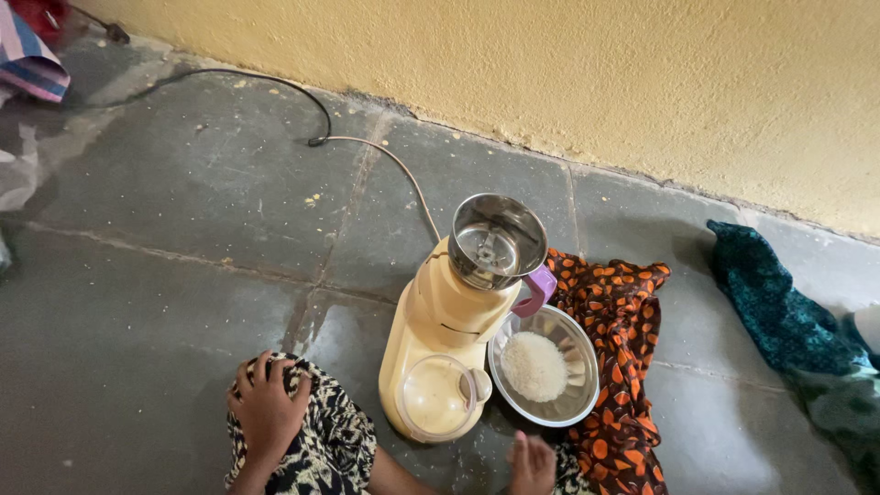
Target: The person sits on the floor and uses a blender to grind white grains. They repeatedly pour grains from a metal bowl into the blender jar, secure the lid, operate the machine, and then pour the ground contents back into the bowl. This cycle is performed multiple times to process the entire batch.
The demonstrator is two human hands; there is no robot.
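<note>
**Steel bowl of rice beside the mixer on the floor**

Head view: the right hand (pixel 533 463) hovers low at the frame edge, fingers loosely together and holding nothing, just in front of the steel bowl (pixel 575 403). The bowl stands on the grey stone floor (pixel 165 302), touching the cream mixer grinder (pixel 438 339) and partly on an orange-dotted cloth (pixel 623 367). It holds a small heap of white rice (pixel 534 366). The bowl looks thin, rigid and smooth, probably light but slippery; I would grip it by the rim, level, because loose grains spill easily. The steel jar (pixel 496 240) on the mixer is open and shiny, with a purple handle (pixel 537 289). The left hand (pixel 266 408) rests flat, fingers spread, on a patterned knee.
</note>
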